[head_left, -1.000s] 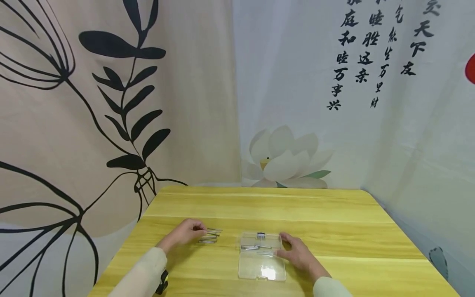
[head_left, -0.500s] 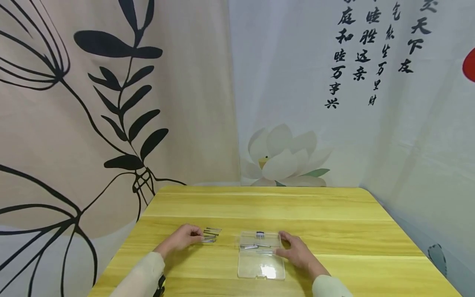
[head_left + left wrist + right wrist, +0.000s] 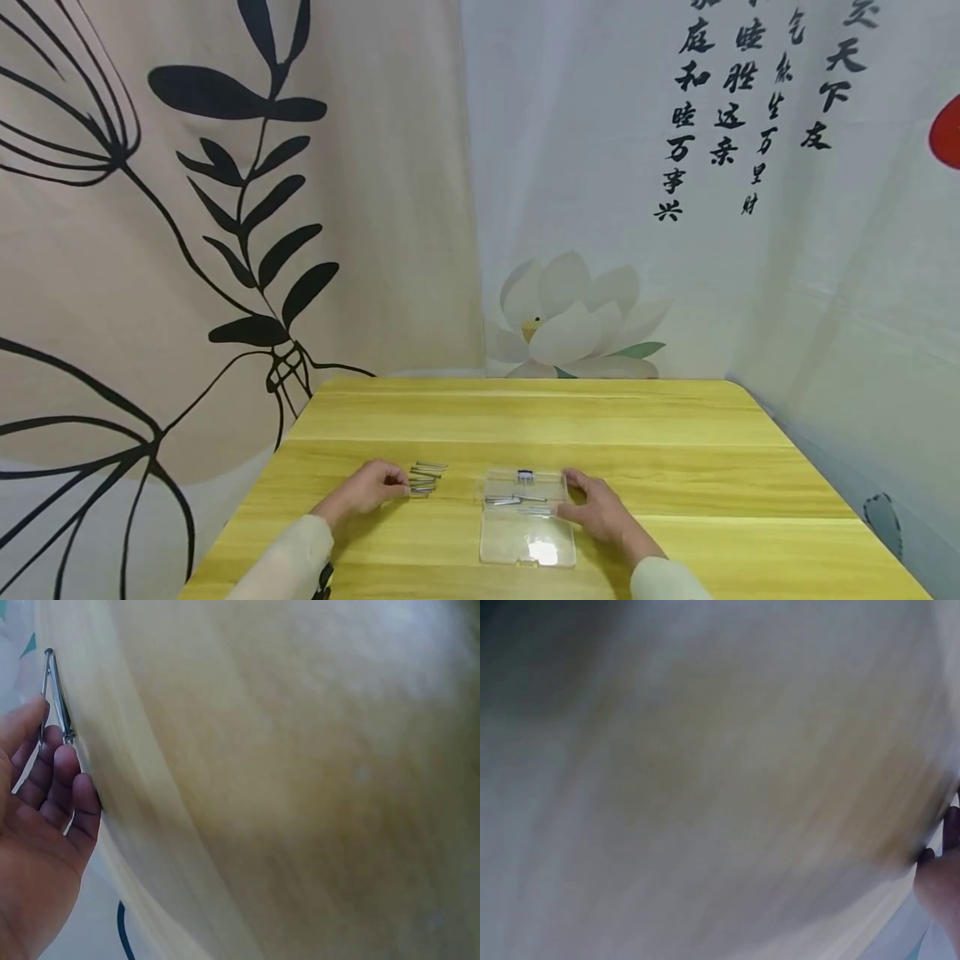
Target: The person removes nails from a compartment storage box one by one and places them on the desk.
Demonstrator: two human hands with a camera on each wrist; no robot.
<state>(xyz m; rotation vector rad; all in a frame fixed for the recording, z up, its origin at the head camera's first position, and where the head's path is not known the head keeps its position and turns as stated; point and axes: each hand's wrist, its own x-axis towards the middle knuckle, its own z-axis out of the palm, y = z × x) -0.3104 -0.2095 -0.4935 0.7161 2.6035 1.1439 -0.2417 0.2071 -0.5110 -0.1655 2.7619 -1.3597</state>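
Observation:
In the head view my left hand [image 3: 367,487] is at the left end of a row of thin metal nails [image 3: 426,477] on the table. The left wrist view shows the thumb and fingertips of that hand pinching a nail [image 3: 43,697], with more nails [image 3: 60,697] close beside it. My right hand [image 3: 598,508] holds the right side of a clear plastic box [image 3: 525,537], thumb near and fingers far. The box lies with its lid opened out; several nails [image 3: 506,501] are in its far half. Only a sliver of the right hand [image 3: 939,881] appears in the right wrist view.
The wooden table [image 3: 675,450] has a straight far edge with rounded corners. Behind it hangs a printed curtain [image 3: 405,208] with plants and writing. A dark strap [image 3: 324,579] sits by the left sleeve.
My left hand has shifted slightly toward the near end of the nail row, and a nail now lies at that near end by its fingertips. The right hand stays on the box.

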